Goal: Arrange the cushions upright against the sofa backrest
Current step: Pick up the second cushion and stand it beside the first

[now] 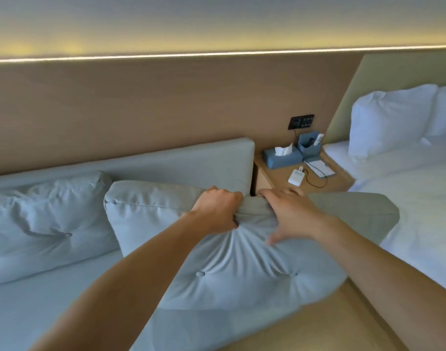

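One cushion placed, one in hand
The left cushion [49, 221] is propped; the tilted right cushion [232, 252] is gripped by left-hand fingers [232, 196], right-hand fingers [272, 196] spread.

Matt, creased blue-grey cloth covers the button-tufted cushion [217, 249]; the wall panel [141, 102] looks smooth matt wood.

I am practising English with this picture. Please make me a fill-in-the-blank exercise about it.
1. Both hands are on the top edge of the right ____.
2. The left hand has a closed grip on the ____ edge of that cushion.
3. The tissue box stands on the ____ between sofa and bed.
4. The bed's pillows are ____ in colour.

Missing words: cushion; top; nightstand; white
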